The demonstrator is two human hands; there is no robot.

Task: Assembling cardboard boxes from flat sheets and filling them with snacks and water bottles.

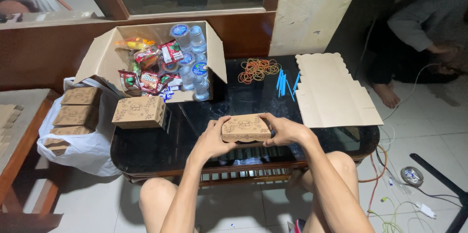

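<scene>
I hold a small brown printed cardboard box (pixel 245 128) between both hands above the near edge of a dark glass table (pixel 161 147). My left hand (pixel 213 140) grips its left end and my right hand (pixel 282 129) grips its right end. The box is closed, lid up. A second closed brown box (pixel 139 112) stands on the table to the left.
An open carton (pixel 214 50) holds snack packets and water cups at the table's back. Rubber bands (pixel 257 69), blue straws (pixel 284 84) and flat cardboard blanks (pixel 331 94) lie at right. More brown boxes (pixel 78 111) sit on a white bag at left. Another person (pixel 429 28) sits at far right.
</scene>
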